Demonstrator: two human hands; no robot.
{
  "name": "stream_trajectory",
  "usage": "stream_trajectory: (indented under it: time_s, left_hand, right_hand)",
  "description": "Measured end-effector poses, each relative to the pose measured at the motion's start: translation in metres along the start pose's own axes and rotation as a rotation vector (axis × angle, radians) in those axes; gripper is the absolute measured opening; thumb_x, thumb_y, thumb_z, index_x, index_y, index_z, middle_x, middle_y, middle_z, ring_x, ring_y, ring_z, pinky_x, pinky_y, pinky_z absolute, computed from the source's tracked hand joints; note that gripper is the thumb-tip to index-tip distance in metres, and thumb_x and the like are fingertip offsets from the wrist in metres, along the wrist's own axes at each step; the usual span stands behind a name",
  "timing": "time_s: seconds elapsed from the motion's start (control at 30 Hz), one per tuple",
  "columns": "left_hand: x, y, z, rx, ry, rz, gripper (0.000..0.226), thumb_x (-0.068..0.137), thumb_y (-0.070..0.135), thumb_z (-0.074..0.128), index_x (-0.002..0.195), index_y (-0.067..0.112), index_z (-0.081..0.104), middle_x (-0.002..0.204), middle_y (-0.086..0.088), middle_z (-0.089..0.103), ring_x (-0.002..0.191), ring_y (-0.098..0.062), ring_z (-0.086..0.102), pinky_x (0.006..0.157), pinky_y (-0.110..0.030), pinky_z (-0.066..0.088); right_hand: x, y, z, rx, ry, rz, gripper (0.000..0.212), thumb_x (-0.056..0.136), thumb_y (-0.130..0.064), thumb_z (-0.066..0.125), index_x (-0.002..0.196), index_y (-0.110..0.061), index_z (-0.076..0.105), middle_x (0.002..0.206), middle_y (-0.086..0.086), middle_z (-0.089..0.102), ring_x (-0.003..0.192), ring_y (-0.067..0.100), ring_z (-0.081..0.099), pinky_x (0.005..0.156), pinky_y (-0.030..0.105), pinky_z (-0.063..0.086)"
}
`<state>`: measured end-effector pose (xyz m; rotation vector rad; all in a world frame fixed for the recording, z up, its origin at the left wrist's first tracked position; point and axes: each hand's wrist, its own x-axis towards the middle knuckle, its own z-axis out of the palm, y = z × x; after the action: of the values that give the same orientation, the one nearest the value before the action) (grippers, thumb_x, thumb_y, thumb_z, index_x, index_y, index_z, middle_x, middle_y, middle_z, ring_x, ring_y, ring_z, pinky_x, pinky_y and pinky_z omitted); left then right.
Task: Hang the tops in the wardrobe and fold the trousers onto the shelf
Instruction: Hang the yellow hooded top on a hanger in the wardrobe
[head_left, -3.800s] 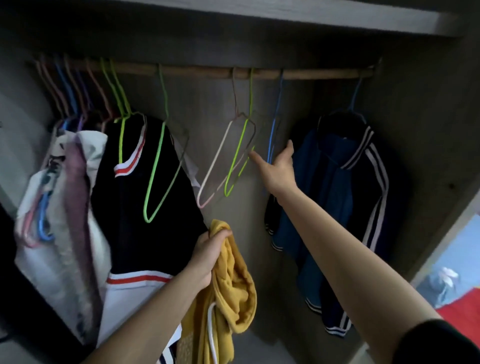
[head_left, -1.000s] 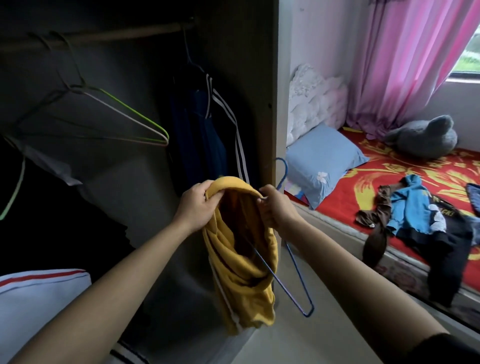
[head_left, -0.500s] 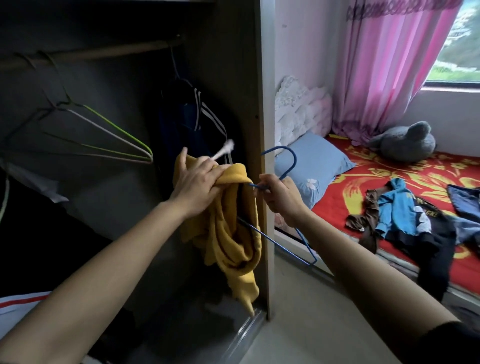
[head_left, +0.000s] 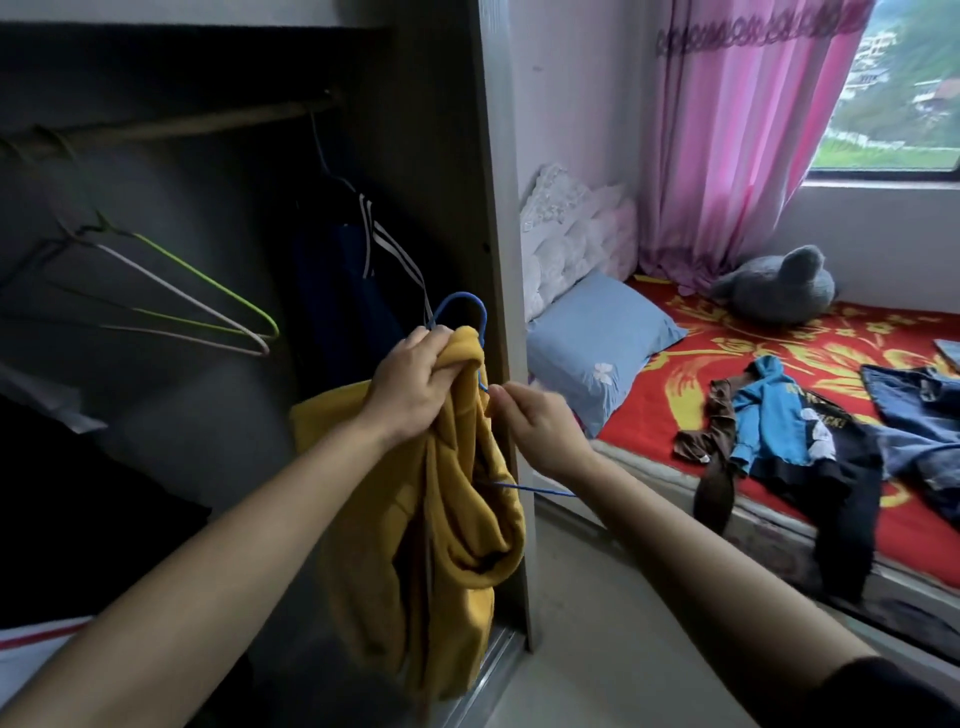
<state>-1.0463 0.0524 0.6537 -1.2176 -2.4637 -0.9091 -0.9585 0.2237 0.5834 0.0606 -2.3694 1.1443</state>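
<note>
The yellow top (head_left: 457, 519) hangs in a loose bunch in front of the open wardrobe (head_left: 441, 156), just beside its right side panel and well below the rail (head_left: 208, 122). A blue wire hanger (head_left: 462, 304) is threaded into the top: its hook stands up above the gathered neck, and a short run of its wire shows out of the cloth lower down, under the right wrist. The left hand (head_left: 410, 384) grips the bunched neck of the top at the base of the hook, fingers (head_left: 426, 338) curled tightly round the cloth. The right hand (head_left: 535, 421) is just beside it, thumb and forefinger narrowed to a pinch on the hanger wire at the edge of the top, the other fingers curled in. Behind the hands a dark jacket (head_left: 374, 270) with white stripes hangs from the rail at the right end of the wardrobe. Further left on the rail hang two bare hangers (head_left: 208, 306), one green and one pale. To the right of the wardrobe lies a bed (head_left: 675, 364) with a red and yellow cover, carrying a blue pillow (head_left: 597, 338), a blue hoodie (head_left: 763, 410), jeans (head_left: 914, 410) and a grey plush toy (head_left: 774, 286). A pink curtain (head_left: 727, 130) hangs beside the window (head_left: 904, 104).
</note>
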Motion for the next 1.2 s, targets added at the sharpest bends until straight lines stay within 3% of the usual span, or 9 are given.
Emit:
stream_trajectory:
  time_s: [0.2, 0.33, 0.5, 0.6, 0.7, 0.83, 0.93, 1.0, 1.2]
  left_hand:
    - [-0.006, 0.005, 0.001, -0.154, -0.127, -0.07, 0.029, 0.1, 0.044, 0.042, 0.121, 0.026, 0.051, 0.092, 0.005, 0.058, 0.083, -0.01, 0.063, 0.072, -0.025, 0.051]
    - [-0.014, 0.006, 0.008, -0.063, -0.128, -0.095, 0.04, 0.093, 0.057, 0.038, 0.112, 0.023, 0.047, 0.067, 0.008, 0.056, 0.059, -0.009, 0.062, 0.058, -0.024, 0.047]
    - [-0.022, 0.002, 0.024, -0.057, 0.007, -0.201, 0.049, 0.082, 0.072, 0.053, 0.099, 0.026, 0.054, 0.078, 0.006, 0.065, 0.073, -0.012, 0.066, 0.072, -0.033, 0.057]
    - [-0.024, 0.001, 0.027, -0.083, 0.188, -0.251, 0.037, 0.089, 0.059, 0.057, 0.093, 0.023, 0.057, 0.078, 0.007, 0.066, 0.073, -0.008, 0.065, 0.076, -0.035, 0.057]
    - [-0.019, 0.002, 0.022, -0.113, 0.347, -0.244, 0.034, 0.091, 0.055, 0.058, 0.091, 0.02, 0.058, 0.076, 0.006, 0.064, 0.07, -0.007, 0.063, 0.072, -0.036, 0.057]
    - [-0.012, 0.006, 0.015, -0.192, 0.423, -0.268, 0.044, 0.084, 0.062, 0.058, 0.095, 0.02, 0.059, 0.081, 0.003, 0.065, 0.072, -0.014, 0.065, 0.071, -0.043, 0.059]
    - [-0.013, 0.01, 0.012, -0.243, 0.452, -0.305, 0.051, 0.076, 0.065, 0.058, 0.098, 0.019, 0.06, 0.085, 0.001, 0.065, 0.074, -0.017, 0.066, 0.072, -0.045, 0.06]
    - [-0.015, 0.012, 0.012, -0.273, 0.455, -0.312, 0.052, 0.074, 0.064, 0.06, 0.097, 0.018, 0.06, 0.084, 0.001, 0.065, 0.073, -0.017, 0.066, 0.072, -0.044, 0.06]
    - [-0.021, 0.006, 0.008, -0.252, 0.443, -0.308, 0.044, 0.079, 0.062, 0.068, 0.088, 0.019, 0.06, 0.076, 0.002, 0.065, 0.068, -0.014, 0.065, 0.068, -0.035, 0.059]
  right_hand:
    - [-0.007, 0.006, 0.008, 0.004, 0.146, -0.024, 0.041, 0.104, -0.039, 0.043, 0.074, -0.018, 0.061, 0.056, -0.007, 0.053, 0.052, 0.011, 0.052, 0.052, 0.03, 0.044]
    - [-0.012, 0.006, 0.004, -0.04, 0.097, -0.08, 0.037, 0.104, -0.035, 0.045, 0.082, -0.016, 0.067, 0.059, -0.017, 0.05, 0.057, 0.004, 0.053, 0.054, 0.016, 0.037]
    - [-0.019, 0.014, 0.006, -0.337, 0.21, -0.02, 0.04, 0.097, -0.057, 0.044, 0.119, -0.027, 0.058, 0.108, -0.006, 0.052, 0.099, 0.009, 0.051, 0.085, 0.029, 0.042]
    - [-0.039, 0.027, 0.018, -0.496, 0.392, 0.203, 0.078, 0.083, -0.06, 0.063, 0.146, -0.027, 0.033, 0.151, 0.008, 0.026, 0.14, 0.025, 0.023, 0.113, 0.044, 0.021]
    - [-0.058, 0.042, 0.033, -0.373, 0.295, 0.587, 0.114, 0.069, -0.085, 0.056, 0.154, -0.021, 0.016, 0.162, 0.007, 0.003, 0.148, 0.029, 0.003, 0.119, 0.051, 0.01]
    - [-0.07, 0.051, 0.041, 0.256, -0.081, 1.064, 0.144, 0.053, -0.087, 0.068, 0.157, -0.013, 0.001, 0.16, 0.018, 0.022, 0.145, 0.038, 0.026, 0.115, 0.055, 0.027]
    - [-0.063, 0.051, 0.041, 0.775, -0.201, 1.088, 0.107, 0.06, -0.082, 0.066, 0.143, -0.016, 0.047, 0.128, 0.009, 0.063, 0.116, 0.027, 0.058, 0.1, 0.047, 0.045]
    - [-0.058, 0.045, 0.037, 0.925, -0.219, 1.099, 0.082, 0.071, -0.079, 0.061, 0.125, -0.018, 0.059, 0.117, 0.01, 0.068, 0.11, 0.028, 0.062, 0.1, 0.05, 0.045]
    - [-0.048, 0.05, 0.038, 0.621, -0.04, 1.13, 0.045, 0.082, -0.025, 0.076, 0.119, -0.006, 0.059, 0.103, 0.014, 0.071, 0.089, 0.025, 0.073, 0.077, 0.042, 0.062]
